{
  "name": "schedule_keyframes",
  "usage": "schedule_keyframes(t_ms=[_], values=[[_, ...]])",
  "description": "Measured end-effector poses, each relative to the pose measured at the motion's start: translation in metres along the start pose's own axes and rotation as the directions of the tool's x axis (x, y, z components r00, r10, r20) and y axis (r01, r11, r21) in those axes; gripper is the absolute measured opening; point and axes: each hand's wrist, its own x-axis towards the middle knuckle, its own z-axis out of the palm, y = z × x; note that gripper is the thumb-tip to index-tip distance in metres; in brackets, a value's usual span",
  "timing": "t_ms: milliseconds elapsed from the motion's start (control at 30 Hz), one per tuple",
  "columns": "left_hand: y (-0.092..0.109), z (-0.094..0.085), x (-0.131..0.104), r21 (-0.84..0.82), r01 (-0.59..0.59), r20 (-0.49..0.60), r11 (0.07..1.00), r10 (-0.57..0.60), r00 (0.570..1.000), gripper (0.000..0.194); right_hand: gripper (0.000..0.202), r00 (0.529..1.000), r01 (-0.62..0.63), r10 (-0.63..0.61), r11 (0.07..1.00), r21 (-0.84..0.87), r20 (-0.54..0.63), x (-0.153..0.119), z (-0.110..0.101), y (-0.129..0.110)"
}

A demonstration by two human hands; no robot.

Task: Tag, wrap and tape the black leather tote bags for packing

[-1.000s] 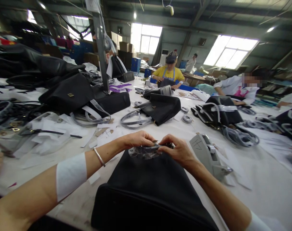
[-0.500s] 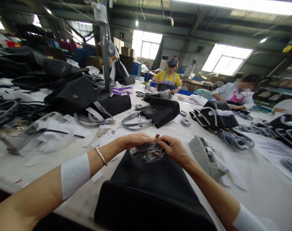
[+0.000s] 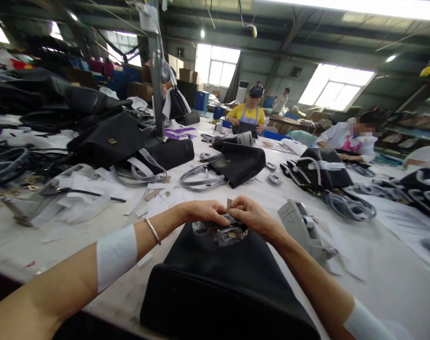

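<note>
A black handbag [image 3: 218, 269] lies on the table straight in front of me, its broad base towards me. Over its far end I hold a small bundle wrapped in clear plastic [image 3: 224, 237], with dark and brown parts inside; it looks like a coiled strap. My left hand [image 3: 206, 211] is closed on the bundle's upper left side, thumb pointing right. Against its upper right side, the fingers of my right hand [image 3: 252, 216] are pinched together. Between the two hands a small brown strip [image 3: 229, 203] sticks up. The fingertips partly cover what they grip.
Right of the bag stands a grey tape dispenser [image 3: 299, 231]. Another black handbag [image 3: 238, 163] with a plastic-wrapped handle lies beyond my hands. Bags and paper scraps [image 3: 82, 196] are heaped at left, near a metal post [image 3: 155, 71]. Two co-workers sit across the white table [image 3: 388, 264].
My left hand's fingers have shifted from lying along the bundle's top to a closed grip, thumb forward. The bundle has tilted and moved slightly right. The brown strip stands more upright.
</note>
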Motion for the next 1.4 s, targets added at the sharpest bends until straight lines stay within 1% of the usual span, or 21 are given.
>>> schedule_keyframes(t_ms=[67, 100, 167, 267, 333, 400, 467, 533, 600, 667, 733, 833, 967, 1000, 1067, 1100, 1167, 1233, 1300, 1333, 1400], values=[[-0.003, 0.003, 0.002, 0.07, -0.044, 0.012, 0.997, 0.043, 0.999, 0.044, 0.026, 1.0, -0.013, 0.013, 1.0, -0.011, -0.021, 0.002, 0.001, 0.002], [-0.004, 0.004, 0.003, 0.124, -0.071, -0.004, 0.99, 0.072, 0.997, 0.047, 0.026, 0.999, -0.022, 0.021, 1.0, -0.012, -0.034, 0.003, 0.001, 0.003], [-0.006, 0.006, 0.006, 0.274, -0.094, -0.091, 0.957, 0.124, 0.988, 0.046, 0.027, 0.998, -0.036, 0.036, 0.999, -0.004, -0.047, 0.006, 0.002, 0.005], [-0.008, 0.009, 0.01, 0.472, -0.028, -0.235, 0.881, 0.156, 0.959, 0.039, 0.029, 0.998, -0.04, 0.041, 0.999, 0.021, -0.037, 0.008, 0.003, 0.009], [-0.008, 0.01, 0.011, 0.512, -0.013, -0.279, 0.859, 0.18, 0.943, 0.039, 0.028, 0.999, -0.029, 0.029, 0.999, 0.016, -0.038, 0.008, 0.003, 0.012], [-0.008, 0.01, 0.011, 0.492, -0.036, -0.286, 0.87, 0.201, 0.937, 0.039, 0.024, 0.998, -0.026, 0.023, 0.999, -0.048, -0.058, 0.008, 0.003, 0.014], [-0.007, 0.009, 0.01, 0.432, -0.073, -0.279, 0.899, 0.21, 0.937, 0.04, 0.018, 0.994, -0.027, 0.005, 0.98, -0.197, -0.113, 0.006, 0.001, 0.014], [-0.007, 0.006, 0.009, 0.348, -0.12, -0.256, 0.93, 0.217, 0.942, 0.042, 0.014, 0.983, -0.033, -0.035, 0.933, -0.358, -0.181, 0.003, 0.001, 0.013], [-0.006, 0.003, 0.007, 0.261, -0.161, -0.213, 0.952, 0.219, 0.952, 0.041, 0.016, 0.973, -0.028, -0.08, 0.894, -0.448, -0.219, 0.0, 0.001, 0.013], [-0.007, 0.0, 0.006, 0.185, -0.177, -0.163, 0.967, 0.207, 0.965, 0.037, 0.015, 0.965, -0.002, -0.123, 0.877, -0.48, -0.23, -0.003, 0.004, 0.013], [-0.01, -0.002, 0.006, 0.102, -0.168, -0.141, 0.981, 0.181, 0.973, 0.038, 0.014, 0.953, 0.054, -0.195, 0.862, -0.504, -0.232, -0.004, 0.007, 0.016], [-0.015, -0.004, 0.008, -0.017, -0.14, -0.173, 0.99, 0.135, 0.976, 0.045, 0.015, 0.92, 0.156, -0.314, 0.842, -0.516, -0.233, -0.003, 0.014, 0.021], [-0.018, -0.005, 0.012, -0.035, -0.107, -0.222, 0.994, 0.096, 0.97, 0.035, 0.017, 0.878, 0.217, -0.389, 0.845, -0.489, -0.281, 0.0, 0.018, 0.025], [-0.018, -0.005, 0.013, -0.044, -0.094, -0.236, 0.995, 0.081, 0.968, 0.033, 0.016, 0.871, 0.241, -0.404, 0.847, -0.475, -0.28, -0.001, 0.017, 0.026], [-0.016, -0.006, 0.013, -0.074, -0.082, -0.262, 0.994, 0.06, 0.963, 0.032, 0.013, 0.851, 0.333, -0.47, 0.828, -0.451, -0.235, -0.005, 0.012, 0.027], [-0.015, -0.007, 0.012, -0.087, -0.081, -0.27, 0.993, 0.055, 0.961, 0.032, 0.012, 0.832, 0.398, -0.521, 0.801, -0.448, -0.191, -0.009, 0.008, 0.028], [-0.013, -0.008, 0.01, -0.108, -0.085, -0.266, 0.99, 0.053, 0.962, 0.033, 0.019, 0.776, 0.531, -0.629, 0.696, -0.484, -0.054, -0.019, -0.002, 0.03], [-0.012, -0.009, 0.008, -0.137, -0.073, -0.244, 0.988, 0.038, 0.969, 0.034, 0.031, 0.711, 0.624, -0.691, 0.536, -0.569, 0.129, -0.028, -0.01, 0.033], [-0.011, -0.009, 0.006, -0.162, -0.054, -0.229, 0.985, 0.016, 0.973, 0.033, 0.037, 0.653, 0.665, -0.705, 0.359, -0.655, 0.277, -0.034, -0.014, 0.036], [-0.011, -0.009, 0.006, -0.17, -0.046, -0.223, 0.984, 0.007, 0.975, 0.032, 0.036, 0.629, 0.67, -0.711, 0.291, -0.683, 0.314, -0.035, -0.013, 0.038], [-0.012, -0.009, 0.006, -0.167, -0.035, -0.204, 0.985, 0.0, 0.979, 0.032, 0.029, 0.577, 0.676, -0.75, 0.218, -0.704, 0.323, -0.032, -0.01, 0.039]])
